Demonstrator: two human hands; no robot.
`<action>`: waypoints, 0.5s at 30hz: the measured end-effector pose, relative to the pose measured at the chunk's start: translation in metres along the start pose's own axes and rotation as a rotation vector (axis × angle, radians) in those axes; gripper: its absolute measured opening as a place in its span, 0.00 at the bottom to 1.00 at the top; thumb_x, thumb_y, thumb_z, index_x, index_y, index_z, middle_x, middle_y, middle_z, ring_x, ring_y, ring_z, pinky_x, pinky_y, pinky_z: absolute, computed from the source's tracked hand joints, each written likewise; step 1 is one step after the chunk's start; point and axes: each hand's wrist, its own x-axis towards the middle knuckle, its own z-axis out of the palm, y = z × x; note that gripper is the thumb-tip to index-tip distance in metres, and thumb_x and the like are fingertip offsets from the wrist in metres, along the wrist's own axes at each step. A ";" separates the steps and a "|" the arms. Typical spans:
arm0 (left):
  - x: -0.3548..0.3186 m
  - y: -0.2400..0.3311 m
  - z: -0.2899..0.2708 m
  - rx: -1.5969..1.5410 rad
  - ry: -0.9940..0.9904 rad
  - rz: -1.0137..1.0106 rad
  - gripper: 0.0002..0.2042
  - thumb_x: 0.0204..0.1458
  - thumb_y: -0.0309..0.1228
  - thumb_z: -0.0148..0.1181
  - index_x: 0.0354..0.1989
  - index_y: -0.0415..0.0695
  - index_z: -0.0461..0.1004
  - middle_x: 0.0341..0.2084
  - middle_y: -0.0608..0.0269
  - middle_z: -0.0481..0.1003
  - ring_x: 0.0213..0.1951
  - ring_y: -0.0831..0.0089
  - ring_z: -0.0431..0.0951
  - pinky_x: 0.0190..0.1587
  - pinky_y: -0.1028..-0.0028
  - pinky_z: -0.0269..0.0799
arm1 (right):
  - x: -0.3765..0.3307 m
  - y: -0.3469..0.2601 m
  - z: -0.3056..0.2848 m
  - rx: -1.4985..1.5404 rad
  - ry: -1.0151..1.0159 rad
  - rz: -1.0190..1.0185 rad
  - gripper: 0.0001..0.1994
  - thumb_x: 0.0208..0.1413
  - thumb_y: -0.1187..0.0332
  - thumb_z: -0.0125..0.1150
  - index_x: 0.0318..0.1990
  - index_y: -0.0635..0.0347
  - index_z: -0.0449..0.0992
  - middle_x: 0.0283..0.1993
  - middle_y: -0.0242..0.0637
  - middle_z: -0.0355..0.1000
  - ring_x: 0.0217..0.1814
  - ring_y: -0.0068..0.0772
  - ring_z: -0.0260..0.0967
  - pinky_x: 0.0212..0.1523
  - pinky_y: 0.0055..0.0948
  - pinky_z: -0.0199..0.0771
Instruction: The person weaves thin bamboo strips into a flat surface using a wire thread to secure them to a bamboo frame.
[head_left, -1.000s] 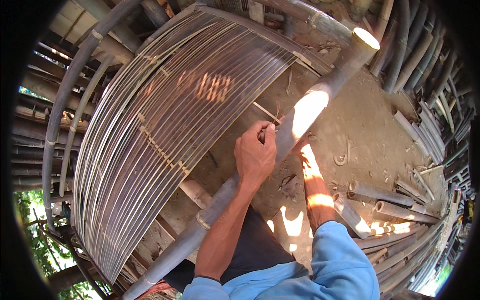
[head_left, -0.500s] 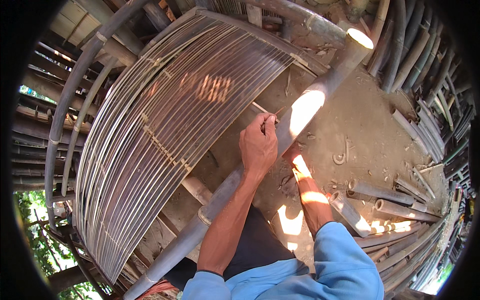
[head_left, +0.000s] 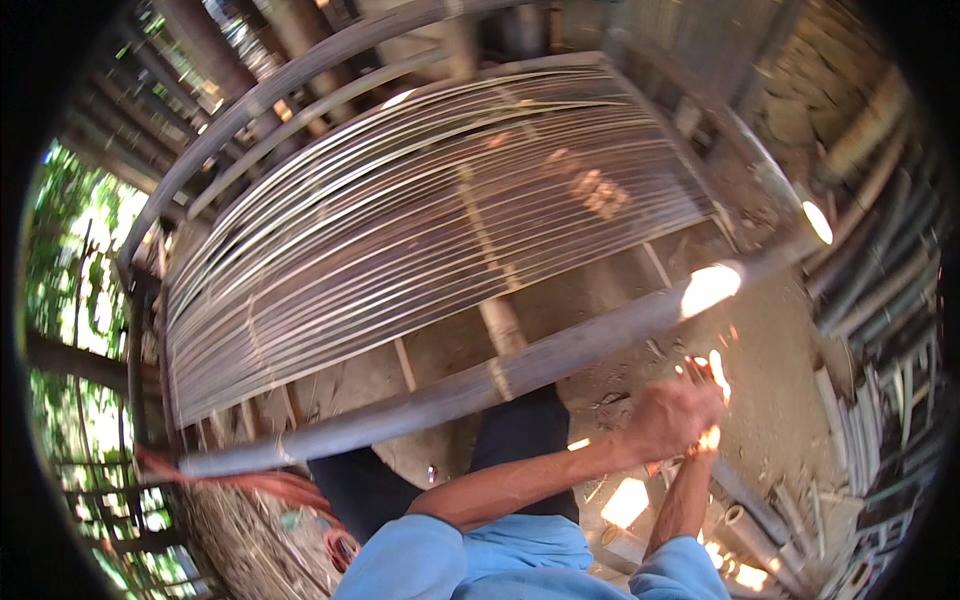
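My hands are close together to the right of my knees, in front of a thick grey bamboo pole. My left hand looks closed, its back toward me, but motion smears it. My right hand lies partly behind it in bright sunlight, and its fingers are too blurred to read. Whatever is between the hands cannot be made out. Beyond the pole, a panel of narrow bamboo slats forms the top of a bench-like frame. Cross pieces run from under the slats toward the pole.
A curved bamboo rail bounds the frame at the back left. Cut bamboo lengths lie on the ground at the lower right, with darker poles stacked beyond. A reddish bundle hangs by the pole's left end.
My view has turned, so the slats and pole now lie more crosswise. My left hand has left the pole and come together with my right hand on the right side.
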 end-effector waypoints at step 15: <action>-0.334 0.088 -0.252 0.462 0.835 -0.913 0.09 0.58 0.34 0.62 0.37 0.42 0.81 0.25 0.57 0.80 0.29 0.70 0.82 0.35 0.69 0.77 | -0.077 -0.053 0.069 -1.045 -0.384 -1.009 0.15 0.58 0.61 0.67 0.43 0.67 0.80 0.42 0.49 0.78 0.45 0.47 0.76 0.49 0.38 0.76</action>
